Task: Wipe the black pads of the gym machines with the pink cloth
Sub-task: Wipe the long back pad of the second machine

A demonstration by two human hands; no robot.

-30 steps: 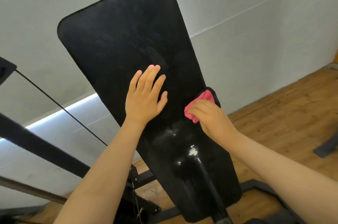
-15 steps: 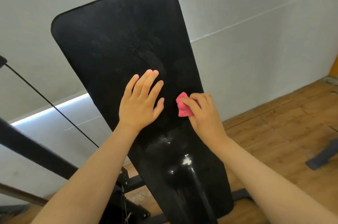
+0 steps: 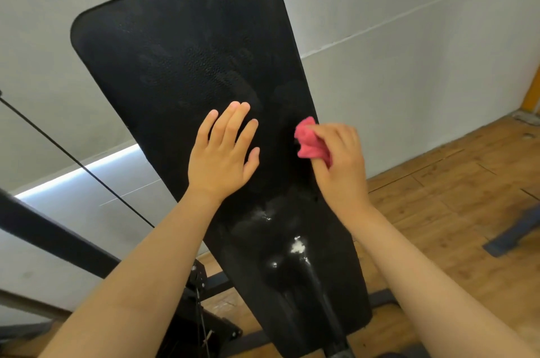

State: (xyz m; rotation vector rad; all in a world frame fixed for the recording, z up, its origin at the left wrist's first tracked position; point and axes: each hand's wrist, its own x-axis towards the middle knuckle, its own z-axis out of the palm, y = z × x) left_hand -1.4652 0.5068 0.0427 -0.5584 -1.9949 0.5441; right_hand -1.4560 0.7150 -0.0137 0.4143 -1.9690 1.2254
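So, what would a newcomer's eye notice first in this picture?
The long black pad fills the middle, rising toward the grey wall. At its right edge the right hand grips a bright pink cloth; the left hand lies flat on the pad. Lower down, white spots shine.

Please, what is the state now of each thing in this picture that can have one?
Long black padded machine pad: tilted, white smears on its lower part.
Small pink cloth: bunched, at the pad's right edge.
Left hand: flat on the pad, fingers straight.
Right hand: grips the cloth.
Thin black cable: stretched straight.
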